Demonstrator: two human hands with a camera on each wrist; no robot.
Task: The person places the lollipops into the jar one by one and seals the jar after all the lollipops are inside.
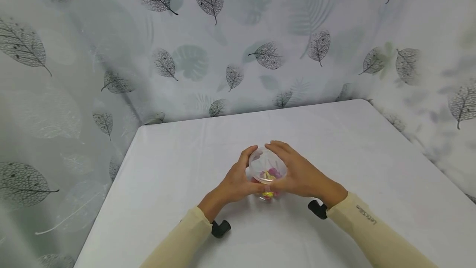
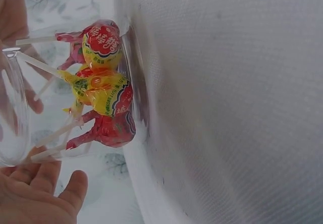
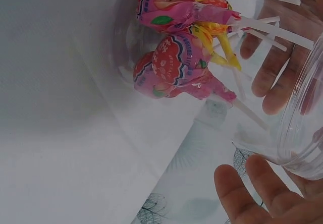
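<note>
A clear plastic jar [image 1: 265, 161] stands upright on the white table, held near its rim between both hands. My left hand [image 1: 238, 180] curls round its left side, and the right hand [image 1: 302, 173] curls round its right. Both thumbs meet at the near side. Inside, several wrapped lollipops rest head down with white sticks pointing up. The left wrist view shows a red-and-yellow lollipop [image 2: 103, 47] and a red one [image 2: 113, 130]; a pink lollipop [image 3: 181, 60] shows in the right wrist view. Whether a lid covers the mouth, I cannot tell.
A white cloth covers the table [image 1: 178, 156] all around the jar. Behind it and at both sides hangs a pale curtain [image 1: 238, 36] with a leaf print. Dark camera mounts [image 1: 221, 229] sit at both wrists, below the cream sleeves [image 1: 372, 226].
</note>
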